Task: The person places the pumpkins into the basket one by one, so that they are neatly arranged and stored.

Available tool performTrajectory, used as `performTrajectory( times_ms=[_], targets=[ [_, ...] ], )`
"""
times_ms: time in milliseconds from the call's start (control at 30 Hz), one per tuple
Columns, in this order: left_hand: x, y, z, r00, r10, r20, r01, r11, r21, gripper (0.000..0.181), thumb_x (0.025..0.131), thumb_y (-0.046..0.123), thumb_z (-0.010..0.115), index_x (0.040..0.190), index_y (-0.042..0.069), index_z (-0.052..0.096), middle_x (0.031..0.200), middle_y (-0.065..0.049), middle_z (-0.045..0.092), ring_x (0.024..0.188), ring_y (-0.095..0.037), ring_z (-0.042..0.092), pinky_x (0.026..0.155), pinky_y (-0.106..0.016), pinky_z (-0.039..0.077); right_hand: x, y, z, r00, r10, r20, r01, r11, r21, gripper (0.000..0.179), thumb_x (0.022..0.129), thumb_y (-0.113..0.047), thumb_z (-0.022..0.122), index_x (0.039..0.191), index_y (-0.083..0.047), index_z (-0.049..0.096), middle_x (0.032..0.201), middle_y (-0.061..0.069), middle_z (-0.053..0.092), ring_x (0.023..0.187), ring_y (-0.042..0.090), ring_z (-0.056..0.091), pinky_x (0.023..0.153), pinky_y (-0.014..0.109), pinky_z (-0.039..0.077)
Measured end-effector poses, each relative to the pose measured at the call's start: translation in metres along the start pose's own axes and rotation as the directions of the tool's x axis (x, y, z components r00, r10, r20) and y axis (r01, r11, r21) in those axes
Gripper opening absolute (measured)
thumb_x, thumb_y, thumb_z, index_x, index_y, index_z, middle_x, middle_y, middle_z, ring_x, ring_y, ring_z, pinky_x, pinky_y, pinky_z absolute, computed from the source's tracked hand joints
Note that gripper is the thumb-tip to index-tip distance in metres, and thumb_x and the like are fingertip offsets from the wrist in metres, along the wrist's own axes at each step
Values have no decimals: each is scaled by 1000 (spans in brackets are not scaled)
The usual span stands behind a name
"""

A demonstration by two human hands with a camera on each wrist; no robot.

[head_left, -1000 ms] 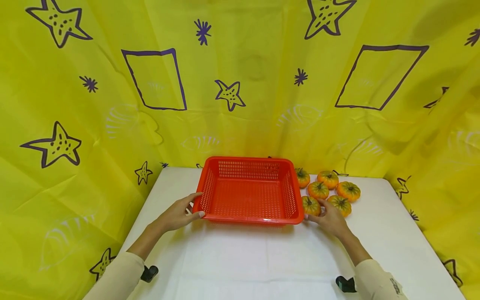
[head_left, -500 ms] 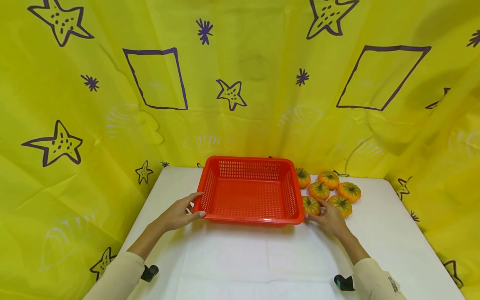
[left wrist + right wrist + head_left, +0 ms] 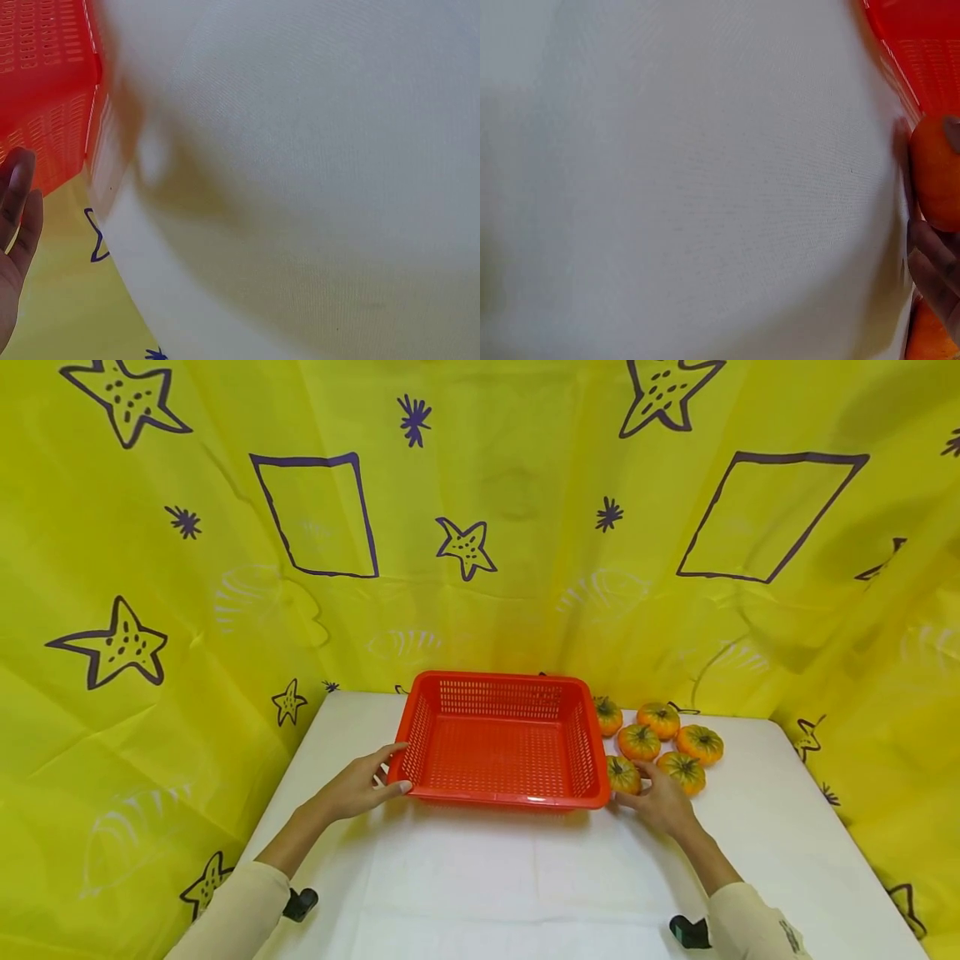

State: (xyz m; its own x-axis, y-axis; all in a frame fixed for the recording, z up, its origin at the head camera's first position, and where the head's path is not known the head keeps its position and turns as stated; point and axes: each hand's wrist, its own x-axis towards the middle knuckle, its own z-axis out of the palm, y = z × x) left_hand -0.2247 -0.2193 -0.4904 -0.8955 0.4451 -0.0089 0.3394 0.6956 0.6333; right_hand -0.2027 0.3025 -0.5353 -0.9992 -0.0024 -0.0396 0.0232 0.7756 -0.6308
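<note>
A red plastic basket (image 3: 495, 760) with slotted walls sits on the white table with nothing inside. At its left front corner my left hand (image 3: 360, 789) rests with fingers spread, thumb near the front rim and fingertips along the side. The left wrist view shows these fingers (image 3: 28, 225) nearly straight beside the basket wall. My right hand (image 3: 663, 802) holds a small orange-and-green pumpkin (image 3: 622, 774) right beside the basket's right wall, thumb in front and fingers behind. In the right wrist view that pumpkin (image 3: 936, 176) shows between thumb and fingers.
Several more pumpkins (image 3: 700, 743) cluster on the table right of the basket, one (image 3: 681, 772) close by my right hand. A yellow curtain (image 3: 510, 627) with starfish drawings encloses the back and sides. The white tabletop (image 3: 480, 877) stretches in front of the basket.
Both hands, the basket and the pumpkins keep nearly the same places. The head view has shifted very slightly.
</note>
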Motion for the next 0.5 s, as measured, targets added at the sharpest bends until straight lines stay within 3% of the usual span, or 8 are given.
performTrajectory(
  times_ms=[133,267,367,500],
  targets=[
    [-1,2,0,1000,8,1,-8,1000,-6,76,92,51,68,153,13,40,108,-3,62,89,-11,58,73,-29,51,-5,-3,-2,1000,20,12,-20,1000,13,87,81,-41,82,144,5,45,120,28,64,81,21,67,65,31,49],
    [0,3,0,1000,18,-10,-18,1000,-14,77,92,49,69,153,12,41,108,-3,61,89,-12,57,77,-31,51,-11,-5,-9,1000,19,14,-19,999,35,91,82,-44,82,146,8,42,128,31,60,86,23,68,64,29,50],
    [0,3,-1,1000,13,-18,-14,1000,-28,77,91,48,71,152,11,42,109,-4,60,89,-12,57,78,-30,51,-17,-6,-16,1000,5,-2,-5,999,50,91,83,-42,81,146,10,40,134,34,55,87,25,68,64,27,51],
    [1,2,0,1000,7,-21,-8,998,-54,77,91,47,72,152,11,42,110,-4,60,87,-11,58,76,-27,52,-28,-6,-26,999,-11,-46,14,998,67,85,84,-34,82,145,10,42,129,36,57,87,27,68,62,24,51]
  ],
)
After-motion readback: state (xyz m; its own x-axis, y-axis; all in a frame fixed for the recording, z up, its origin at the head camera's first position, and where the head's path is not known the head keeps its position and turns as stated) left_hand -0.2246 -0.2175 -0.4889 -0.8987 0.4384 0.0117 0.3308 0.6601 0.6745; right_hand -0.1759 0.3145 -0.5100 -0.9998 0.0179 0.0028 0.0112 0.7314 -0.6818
